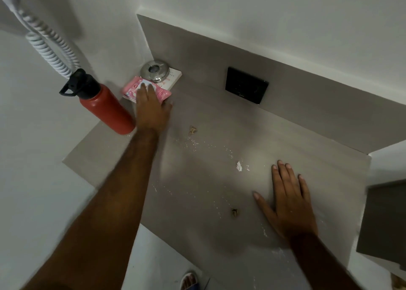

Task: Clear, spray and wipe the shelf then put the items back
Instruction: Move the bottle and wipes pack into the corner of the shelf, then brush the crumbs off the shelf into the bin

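The grey shelf (219, 118) fills the middle of the view, dusted with white powder and small crumbs (193, 130). In its far left corner a white book (173, 79) lies under a pink wipes pack (131, 89) and a round silver dish (154, 70). A red bottle (105, 107) with a black cap stands at the left edge. My left hand (151, 109) lies flat on the pink pack, fingers spread over it, not visibly gripping. My right hand (287, 199) rests palm down on the bare shelf at the right, fingers apart.
A black wall plate (246, 85) sits on the back panel above the shelf. A coiled white cord (44, 45) hangs at the upper left by the bottle. A grey box edge (382, 223) juts in at the right. A foot in a sandal (190, 281) shows below.
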`<state>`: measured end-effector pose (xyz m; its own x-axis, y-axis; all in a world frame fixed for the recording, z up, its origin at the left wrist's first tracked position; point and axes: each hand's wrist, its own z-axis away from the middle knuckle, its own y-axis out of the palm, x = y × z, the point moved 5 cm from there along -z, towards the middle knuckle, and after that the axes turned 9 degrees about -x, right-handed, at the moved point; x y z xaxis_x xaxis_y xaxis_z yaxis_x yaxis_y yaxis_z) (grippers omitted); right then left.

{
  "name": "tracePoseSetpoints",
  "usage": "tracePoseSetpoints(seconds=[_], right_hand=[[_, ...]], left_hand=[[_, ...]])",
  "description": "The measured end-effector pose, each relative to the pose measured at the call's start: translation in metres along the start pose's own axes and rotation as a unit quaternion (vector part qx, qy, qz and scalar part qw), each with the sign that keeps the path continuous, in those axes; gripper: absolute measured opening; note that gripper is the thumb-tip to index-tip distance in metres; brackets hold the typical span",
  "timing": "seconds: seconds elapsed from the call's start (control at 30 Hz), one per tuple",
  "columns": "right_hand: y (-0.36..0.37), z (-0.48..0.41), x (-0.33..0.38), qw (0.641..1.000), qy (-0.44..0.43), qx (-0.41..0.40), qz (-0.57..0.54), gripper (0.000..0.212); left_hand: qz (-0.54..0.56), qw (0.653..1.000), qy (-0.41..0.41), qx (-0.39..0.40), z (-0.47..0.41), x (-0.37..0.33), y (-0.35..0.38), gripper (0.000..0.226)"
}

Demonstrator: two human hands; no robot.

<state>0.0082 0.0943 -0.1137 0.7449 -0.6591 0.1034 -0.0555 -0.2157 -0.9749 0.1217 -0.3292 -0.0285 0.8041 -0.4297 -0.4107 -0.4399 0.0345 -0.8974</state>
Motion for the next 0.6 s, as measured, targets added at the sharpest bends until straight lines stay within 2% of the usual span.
tracePoseSetpoints(seconds=[0.1,0.17,0.27,0.33,0.43,0.53,0.6], right_hand=[[-0.001,0.0,0.0,1.0,0.008,0.022,0.003,0.092],[0.0,0.0,0.0,0.999,0.016,0.034,0.002,0.092],[-0.002,0.001,0.002,0.999,0.018,0.045,-0.006,0.093],[-0.007,0.0,0.004,0.998,0.02,0.06,-0.019,0.097],[-0.018,-0.001,0.011,0.994,0.026,0.063,-0.081,0.101],[-0.035,0.008,0.039,0.985,-0.064,0.046,-0.151,0.094],[-0.038,0.017,0.063,0.975,-0.145,0.041,-0.164,0.073]], left_hand=[[0.083,0.994,0.049,-0.043,0.105,0.002,-0.015,0.071],[0.08,0.995,0.044,-0.051,0.173,0.023,-0.019,0.069],[-0.018,0.999,0.03,-0.025,0.232,0.059,-0.011,0.08],[-0.098,0.995,0.025,0.002,0.244,0.073,-0.003,0.086],[-0.145,0.989,0.034,0.009,0.244,0.08,0.004,0.085],[-0.156,0.987,0.037,0.009,0.244,0.083,0.008,0.086],[-0.154,0.987,0.036,0.0,0.243,0.083,0.007,0.085]])
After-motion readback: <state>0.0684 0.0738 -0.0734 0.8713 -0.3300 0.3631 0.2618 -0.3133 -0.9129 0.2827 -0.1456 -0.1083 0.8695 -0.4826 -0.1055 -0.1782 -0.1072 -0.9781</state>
